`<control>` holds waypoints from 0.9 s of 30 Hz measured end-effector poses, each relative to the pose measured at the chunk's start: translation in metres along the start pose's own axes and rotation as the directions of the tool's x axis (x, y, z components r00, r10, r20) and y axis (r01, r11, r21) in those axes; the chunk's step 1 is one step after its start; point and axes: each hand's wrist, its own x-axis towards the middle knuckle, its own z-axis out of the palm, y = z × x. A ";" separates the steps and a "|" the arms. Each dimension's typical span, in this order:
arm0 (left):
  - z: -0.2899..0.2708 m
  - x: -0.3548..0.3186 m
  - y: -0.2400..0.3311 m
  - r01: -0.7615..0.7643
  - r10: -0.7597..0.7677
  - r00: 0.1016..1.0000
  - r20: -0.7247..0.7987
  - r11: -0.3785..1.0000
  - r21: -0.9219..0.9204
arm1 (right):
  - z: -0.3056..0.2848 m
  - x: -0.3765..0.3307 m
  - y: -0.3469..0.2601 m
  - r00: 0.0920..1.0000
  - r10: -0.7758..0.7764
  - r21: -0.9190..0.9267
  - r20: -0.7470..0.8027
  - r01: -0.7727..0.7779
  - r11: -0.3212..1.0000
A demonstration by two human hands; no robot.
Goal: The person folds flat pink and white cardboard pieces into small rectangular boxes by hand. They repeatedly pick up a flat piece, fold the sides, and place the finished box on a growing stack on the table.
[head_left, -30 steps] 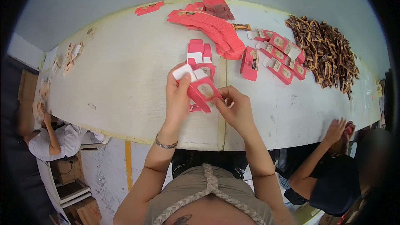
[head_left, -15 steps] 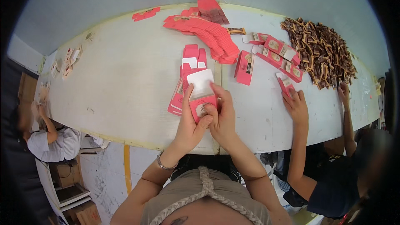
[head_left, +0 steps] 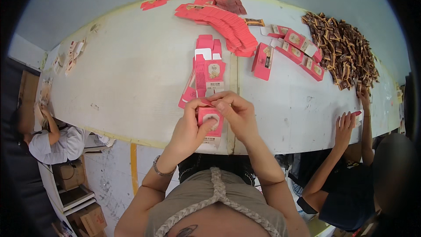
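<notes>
A small pink carton (head_left: 210,120) with a pale oval label is held upright in front of me, close to the table's near edge. My left hand (head_left: 188,125) wraps its left side, thumb across the front. At the carton's top edge, the fingers of my right hand (head_left: 234,114) pinch a pink flap together with the left fingertips. Just beyond my hands lie several flattened pink cartons (head_left: 204,72), overlapping each other. Farther back, a fanned stack of flat pink cartons (head_left: 219,24) spreads across the table. To its right stands a folded-up pink carton (head_left: 263,61).
Several formed pink cartons (head_left: 298,46) lie right of centre, beside a large heap of brown wrapped bars (head_left: 344,50). A co-worker's hands (head_left: 346,127) work at the right with a carton. Another person (head_left: 57,142) sits at the far left, near small cartons (head_left: 73,57).
My carton has come nearer to me, its white inner flap no longer showing, and my right fingers have moved to its top. The co-worker's hand with a carton has shifted right.
</notes>
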 end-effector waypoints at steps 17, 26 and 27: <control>-0.006 -0.014 -0.007 -0.030 0.036 0.998 0.054 0.994 -0.102 | -0.009 -0.026 -0.025 0.971 0.051 -0.149 0.234 -0.016 0.989; -0.010 0.070 -0.029 -0.121 0.180 0.977 -0.118 0.912 0.393 | -0.093 0.053 0.015 0.884 -0.458 -0.898 0.097 0.276 0.342; -0.010 0.078 -0.033 -0.115 0.184 0.980 -0.075 0.831 0.544 | -0.077 0.064 0.021 0.885 -0.435 -0.945 0.165 0.267 0.186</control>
